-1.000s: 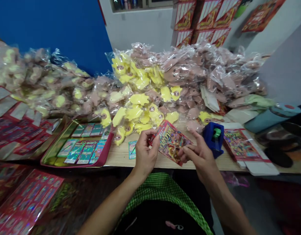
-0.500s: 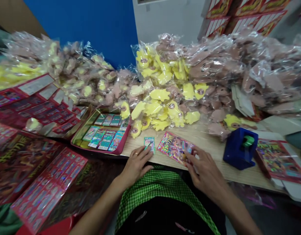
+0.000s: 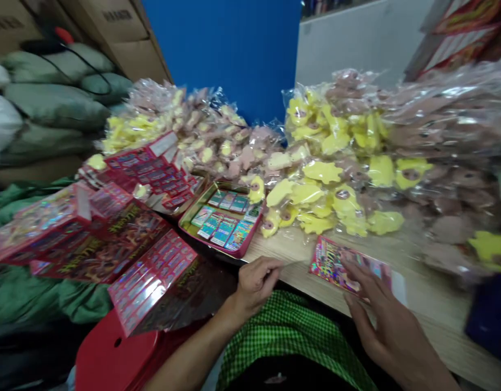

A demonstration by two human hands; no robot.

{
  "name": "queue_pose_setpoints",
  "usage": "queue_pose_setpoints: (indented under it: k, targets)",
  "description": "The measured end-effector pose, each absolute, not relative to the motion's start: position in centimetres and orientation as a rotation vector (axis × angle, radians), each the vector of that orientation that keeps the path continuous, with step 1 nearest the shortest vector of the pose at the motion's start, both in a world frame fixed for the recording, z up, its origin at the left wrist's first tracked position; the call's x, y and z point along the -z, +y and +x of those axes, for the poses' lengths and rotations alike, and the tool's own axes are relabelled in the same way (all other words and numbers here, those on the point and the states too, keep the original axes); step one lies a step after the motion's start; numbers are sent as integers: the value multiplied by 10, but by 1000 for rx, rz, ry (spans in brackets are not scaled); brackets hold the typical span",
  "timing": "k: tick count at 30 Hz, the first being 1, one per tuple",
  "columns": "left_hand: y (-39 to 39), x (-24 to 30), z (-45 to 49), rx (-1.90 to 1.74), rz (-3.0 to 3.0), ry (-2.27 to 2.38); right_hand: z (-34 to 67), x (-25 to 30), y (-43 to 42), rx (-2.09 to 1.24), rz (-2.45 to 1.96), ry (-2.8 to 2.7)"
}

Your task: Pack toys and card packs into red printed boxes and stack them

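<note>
My left hand (image 3: pixel 258 278) is closed in a pinch at the table's front edge. A thin card (image 3: pixel 296 263), seen almost edge-on, sticks out from its fingertips to the right. Flat on the table lies a shiny pink printed packet (image 3: pixel 330 264). My right hand (image 3: pixel 379 312) reaches over its right part, fingers stretched out and touching or just above it, so that part is covered. To the left of the hands is an open pink-rimmed tin (image 3: pixel 243 251) holding several small green and blue cards (image 3: pixel 224 228) in rows.
Bagged yellow toys (image 3: pixel 348 209) and brownish-pink toys (image 3: pixel 446 187) are heaped along the back. At left stand red printed boxes (image 3: pixel 112 239) beside a red stool (image 3: pixel 112 347). A dark blue object (image 3: pixel 490 320) sits at the right edge. Cartons (image 3: pixel 120 32) rise behind.
The view has swung left. My left hand has picked up the small card from the table and closed on it. My right hand still reaches over the pink packet, its fingers straighter.
</note>
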State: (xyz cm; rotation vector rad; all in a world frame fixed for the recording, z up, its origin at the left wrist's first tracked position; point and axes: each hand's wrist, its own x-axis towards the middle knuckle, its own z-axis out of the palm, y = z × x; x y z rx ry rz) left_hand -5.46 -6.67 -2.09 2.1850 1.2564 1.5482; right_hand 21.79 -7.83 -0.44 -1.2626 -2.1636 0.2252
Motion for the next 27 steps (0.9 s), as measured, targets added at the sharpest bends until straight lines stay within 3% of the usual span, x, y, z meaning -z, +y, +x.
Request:
queue_pose_setpoints:
  k: [4, 7, 10, 12, 17, 21, 27]
  targets:
    - [-76, -1, -37, -1303, 1657, 1276, 198, 3, -64, -730, -1200, -2072]
    - [-55, -19, -56, -982, 1853, 1267, 195, 1, -56, -969, -1269, -1954]
    - [0, -39, -104, -459, 2324, 1683, 197, -4, -51, -971, -1324, -1817]
    - [44, -47, -137, -316, 2379, 1846, 197, -7, -49, -960, -1296, -1827]
    - [114, -40, -184, 34, 2586, 1729, 199, -5, -52, -863, -1324, -1846]
    - [119, -23, -194, 162, 2744, 1567, 215, 2, -58, -859, -1412, -1768]
    - [103, -6, -209, 69, 2868, 1491, 224, 6, -55, -982, -1452, -1709]
